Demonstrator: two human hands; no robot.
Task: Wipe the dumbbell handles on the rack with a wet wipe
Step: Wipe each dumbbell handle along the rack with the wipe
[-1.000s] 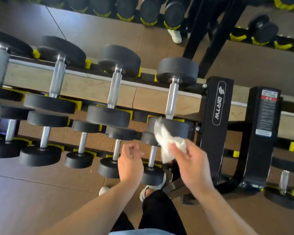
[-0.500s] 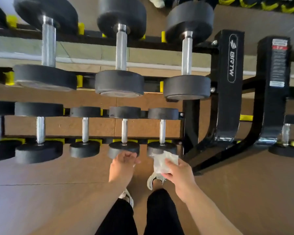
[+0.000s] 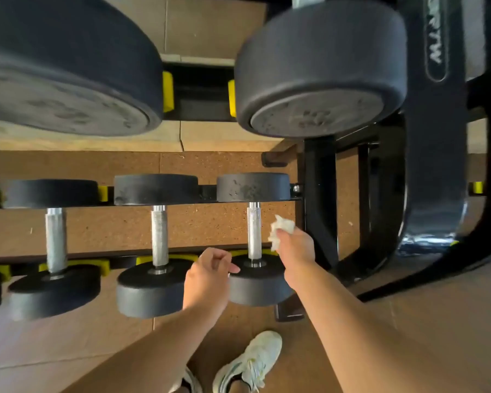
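two big dumbbells [image 3: 321,66] overhung the rack [image 3: 321,194]; my right hand [image 3: 295,251] pinched the wipe [image 3: 281,231] beside a handle [image 3: 254,231], left hand [image 3: 207,276] fingers loosely curled, holding nothing.

The black rack [image 3: 321,211] carries dumbbells [image 3: 156,245] on two tiers, seated in yellow cradles [image 3: 167,92].

1. A pale green sneaker [image 3: 248,361] stands on the brown floor [image 3: 408,321] at bottom centre of the frame.
2. A second shoe [image 3: 192,381] peeks in at the bottom edge, just left of it.
3. Tan floor tiles [image 3: 216,26] fill the upper centre.
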